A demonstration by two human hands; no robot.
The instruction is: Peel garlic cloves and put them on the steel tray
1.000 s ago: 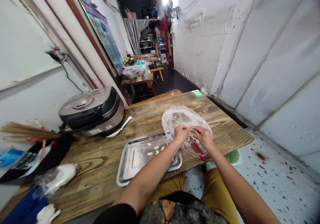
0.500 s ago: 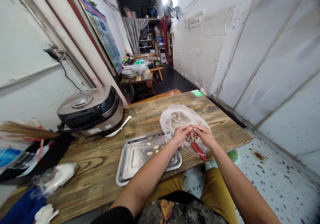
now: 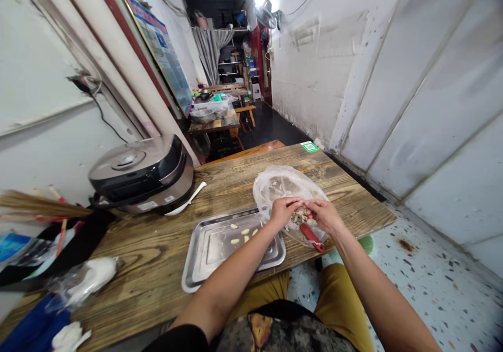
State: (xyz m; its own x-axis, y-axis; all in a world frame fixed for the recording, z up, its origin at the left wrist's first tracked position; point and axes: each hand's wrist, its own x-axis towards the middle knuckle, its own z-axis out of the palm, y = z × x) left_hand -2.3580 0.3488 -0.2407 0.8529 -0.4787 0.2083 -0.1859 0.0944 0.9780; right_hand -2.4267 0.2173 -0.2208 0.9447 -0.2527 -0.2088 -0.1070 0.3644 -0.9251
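Over a clear plastic bag [image 3: 291, 179], my left hand [image 3: 286, 209] and my right hand [image 3: 323, 215] meet fingertip to fingertip. Both are closed in a pinch on a small garlic clove, mostly hidden by the fingers. Below them, unpeeled garlic cloves [image 3: 299, 217] lie loose in the bag. A red-handled tool [image 3: 312, 238], its working end not visible, rests on the bag near my right wrist. To the left, a metal tray [image 3: 204, 255] holds several pale peeled garlic cloves [image 3: 234, 241]; my left forearm crosses over its right part.
A rice cooker [image 3: 141, 171] stands at the table's back left, with a white spoon [image 3: 186, 200] beside it. Nearer on the left are a plastic-wrapped white bundle [image 3: 92, 278] and blue cloth [image 3: 37, 323]. The wooden table [image 3: 145, 268] ends on the right above a speckled floor.
My fingertips have drawn slightly apart, and my right hand has turned a little, showing more of the cloves beneath. The tray and the red-handled tool stay in place.
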